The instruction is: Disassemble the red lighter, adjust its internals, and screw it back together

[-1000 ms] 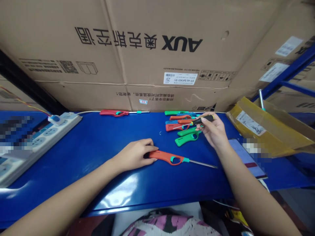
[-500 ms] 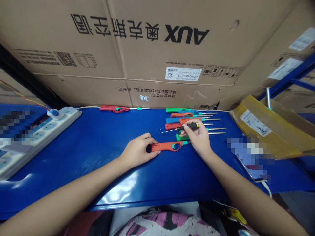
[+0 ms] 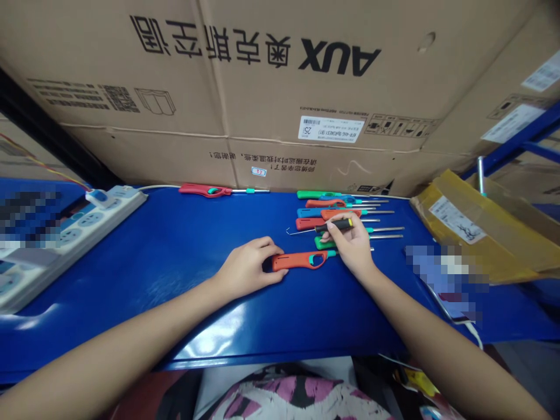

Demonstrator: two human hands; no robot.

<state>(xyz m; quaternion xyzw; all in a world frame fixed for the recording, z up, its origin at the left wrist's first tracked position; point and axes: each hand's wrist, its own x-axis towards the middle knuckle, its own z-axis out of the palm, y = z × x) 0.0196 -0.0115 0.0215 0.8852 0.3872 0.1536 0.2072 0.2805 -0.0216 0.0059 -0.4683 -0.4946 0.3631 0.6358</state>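
My left hand [image 3: 247, 268] is curled around the butt end of an orange long-nosed lighter [image 3: 297, 260] that lies on the blue table [image 3: 175, 256]. My right hand [image 3: 353, 245] grips a small tool with a black and yellow handle [image 3: 338, 224] and a thin metal shaft pointing left, and it also rests on the lighter's nozzle end. Just behind my right hand lies a row of several green, orange, blue and red lighters [image 3: 332, 210].
A lone red lighter [image 3: 210, 190] lies near the back wall of large cardboard boxes [image 3: 271, 87]. A white power strip [image 3: 65, 233] sits at the left. A yellow-brown padded package [image 3: 476, 227] and a flat blurred object lie at the right.
My right hand came down from the pile with the tool and settled onto the orange lighter's nozzle end. The lighter has shifted slightly away from me under both hands.
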